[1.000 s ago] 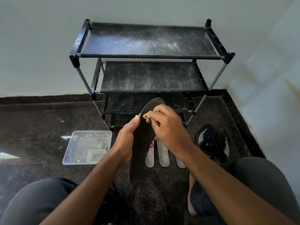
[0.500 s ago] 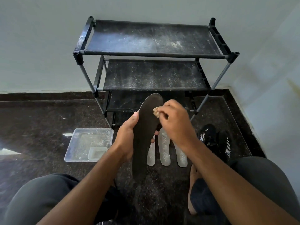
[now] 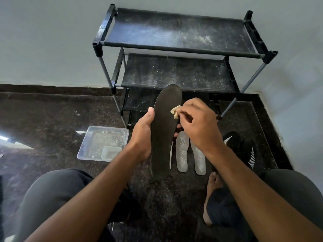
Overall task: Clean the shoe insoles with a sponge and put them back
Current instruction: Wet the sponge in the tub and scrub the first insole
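My left hand (image 3: 142,137) grips a long dark insole (image 3: 164,130) by its left edge and holds it upright in front of me, toe end up. My right hand (image 3: 197,124) pinches a small tan sponge (image 3: 175,110) against the insole's right edge near the upper half. Pale insoles (image 3: 182,151) lie side by side on the floor behind the dark one, one partly hidden by it. A pair of black shoes (image 3: 243,147) with white stripes sits on the floor to the right.
A clear plastic tray (image 3: 103,143) with water and a smaller tub inside stands on the dark floor at the left. A dusty black three-shelf rack (image 3: 176,34) stands against the wall ahead. My knees and a bare foot (image 3: 212,186) fill the foreground.
The sponge in my right hand has moved from the insole's middle to its right edge. The view has tilted down a little.
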